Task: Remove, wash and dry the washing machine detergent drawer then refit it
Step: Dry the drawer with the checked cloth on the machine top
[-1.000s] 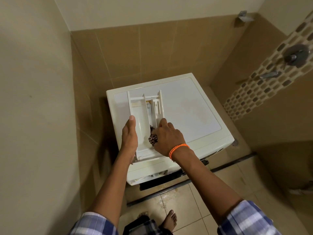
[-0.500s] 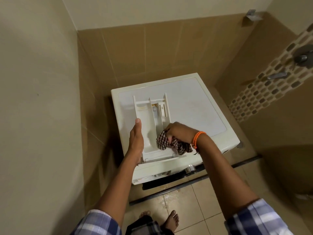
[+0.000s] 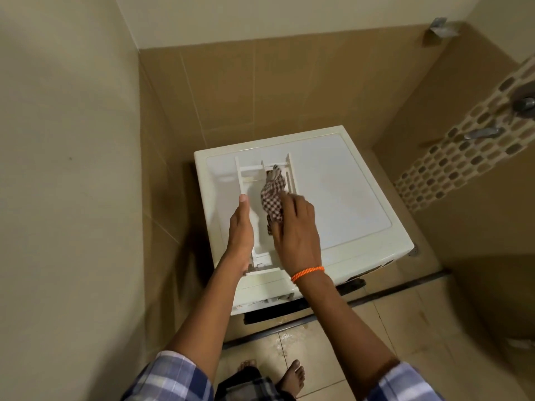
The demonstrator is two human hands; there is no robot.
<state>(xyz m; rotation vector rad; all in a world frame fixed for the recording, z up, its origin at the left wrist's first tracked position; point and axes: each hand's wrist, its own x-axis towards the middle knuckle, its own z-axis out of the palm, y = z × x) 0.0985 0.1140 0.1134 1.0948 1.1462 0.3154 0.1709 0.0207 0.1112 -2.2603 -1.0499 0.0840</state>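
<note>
The white detergent drawer (image 3: 249,180) lies flat on top of the white washing machine (image 3: 341,186), its front panel toward me. My left hand (image 3: 241,230) holds the drawer's left side wall, thumb along the rim. My right hand (image 3: 295,227) grips a brown-and-white checked cloth (image 3: 272,195) and presses it into the drawer's right compartments. The cloth reaches up to the drawer's far end. My hands hide most of the near half of the drawer.
The machine stands in a tiled corner, with a plain wall close on the left. A mosaic strip with a tap (image 3: 480,134) and a valve (image 3: 525,104) runs along the right wall. The floor tiles (image 3: 292,340) in front of the machine look wet. My bare feet (image 3: 293,376) stand below.
My right hand has moved the cloth from the near end of the drawer up toward its far end. My left hand has stayed on the drawer's left side.
</note>
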